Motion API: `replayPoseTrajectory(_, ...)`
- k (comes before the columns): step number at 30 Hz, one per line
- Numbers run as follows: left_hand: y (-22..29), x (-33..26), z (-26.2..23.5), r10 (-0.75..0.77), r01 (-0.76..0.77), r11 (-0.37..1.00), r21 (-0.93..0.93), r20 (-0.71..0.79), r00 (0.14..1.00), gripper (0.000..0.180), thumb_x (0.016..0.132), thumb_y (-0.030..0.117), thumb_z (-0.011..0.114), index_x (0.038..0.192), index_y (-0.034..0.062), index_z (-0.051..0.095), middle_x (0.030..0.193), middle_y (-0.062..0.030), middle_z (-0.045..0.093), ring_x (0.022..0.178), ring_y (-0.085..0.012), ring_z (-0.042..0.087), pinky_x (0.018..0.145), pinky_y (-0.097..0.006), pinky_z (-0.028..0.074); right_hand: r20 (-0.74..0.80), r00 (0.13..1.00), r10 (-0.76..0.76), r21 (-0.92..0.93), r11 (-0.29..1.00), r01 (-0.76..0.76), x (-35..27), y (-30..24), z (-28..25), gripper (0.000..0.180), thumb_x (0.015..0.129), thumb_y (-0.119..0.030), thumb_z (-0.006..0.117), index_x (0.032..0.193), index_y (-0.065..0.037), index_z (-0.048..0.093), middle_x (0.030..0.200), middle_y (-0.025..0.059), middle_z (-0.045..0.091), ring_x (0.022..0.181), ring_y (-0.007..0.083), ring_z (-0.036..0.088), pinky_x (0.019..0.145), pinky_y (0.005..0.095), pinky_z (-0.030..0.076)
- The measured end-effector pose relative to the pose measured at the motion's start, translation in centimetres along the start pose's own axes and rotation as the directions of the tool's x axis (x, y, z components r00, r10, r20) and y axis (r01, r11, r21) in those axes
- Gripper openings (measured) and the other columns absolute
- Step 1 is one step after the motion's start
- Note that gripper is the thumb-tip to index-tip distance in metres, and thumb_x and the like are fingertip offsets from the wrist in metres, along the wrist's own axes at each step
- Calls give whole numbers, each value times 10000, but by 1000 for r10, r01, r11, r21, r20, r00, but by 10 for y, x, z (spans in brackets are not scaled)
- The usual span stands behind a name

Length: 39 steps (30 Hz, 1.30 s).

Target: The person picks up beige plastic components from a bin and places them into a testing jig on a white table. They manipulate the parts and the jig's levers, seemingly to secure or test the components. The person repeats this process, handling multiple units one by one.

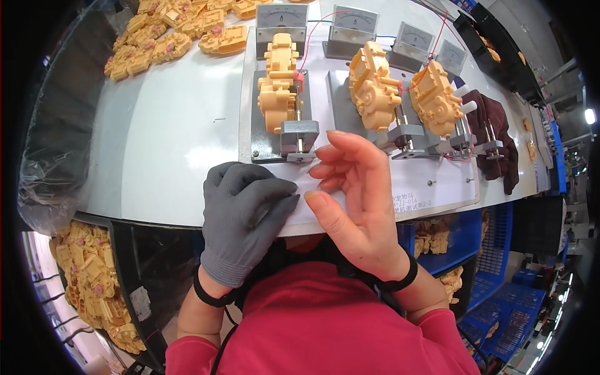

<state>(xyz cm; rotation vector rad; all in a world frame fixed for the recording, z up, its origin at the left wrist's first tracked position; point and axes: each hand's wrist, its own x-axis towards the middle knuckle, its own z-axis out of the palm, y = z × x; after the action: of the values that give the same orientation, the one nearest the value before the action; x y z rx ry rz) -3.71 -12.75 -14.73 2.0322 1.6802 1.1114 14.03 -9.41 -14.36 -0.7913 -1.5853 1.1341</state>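
Note:
My left hand (242,209), in a grey knit glove, is at the table's front edge with its fingers curled and the thumb drawn close to the index finger. Whatever it holds, if anything, is hidden. Bare and open, my right hand (359,203) is raised beside it, fingers bent and thumb apart, holding nothing. Beyond the hands, a yellow plastic gearbox (279,94) stands upright in a grey clamp fixture (299,134). To its right are a second gearbox (375,90) and a third gearbox (435,103), each on a similar fixture.
Analog meters, including one at the left (281,22), line the back, with thin red wires. A heap of gearboxes (181,25) lies at far left; more fill a bin (94,281) below. A dark cloth (494,131) and blue crates (500,250) are at right.

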Motion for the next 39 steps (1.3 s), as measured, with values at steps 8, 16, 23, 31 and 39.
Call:
replayPoseTrajectory(8,-4,0,-3,51,-51,999,6,39,998,180,762,148,770,932,169,716,912,-20,620,965,-279,522,882,-388,401,13,999,-30,-18,999,30,1,2,-2,596,849,-32,724,1377,-33,447,1218,96,523,970,155,571,829,286,470)
replayPoseTrajectory(16,-3,0,-4,48,-49,999,15,58,997,182,765,151,769,936,170,714,907,-20,620,954,-276,526,880,-383,400,15,998,-63,-9,998,63,2,5,-2,592,850,-42,729,1373,-31,450,1238,98,530,962,159,576,818,287,476)
replayPoseTrajectory(23,-3,0,-4,35,-36,999,8,53,998,187,771,148,770,947,174,713,909,-18,617,948,-274,523,883,-385,402,14,997,-81,-18,997,81,2,5,-1,584,848,-41,730,1363,-27,456,1242,102,534,953,161,576,810,285,474)
replayPoseTrajectory(31,-1,2,-5,32,-32,999,4,60,998,190,769,149,774,946,170,709,909,-17,619,947,-268,525,873,-378,411,16,996,-85,-20,996,85,2,4,-1,572,848,-36,726,1358,-37,467,1248,102,535,956,160,577,811,285,470)
replayPoseTrajectory(39,2,5,-7,53,-58,996,71,68,996,182,788,124,746,964,141,701,919,-30,637,914,-274,552,860,-380,418,43,994,-100,-27,995,101,3,1,3,560,872,-67,708,1376,-53,465,1241,95,544,942,164,590,796,307,473)
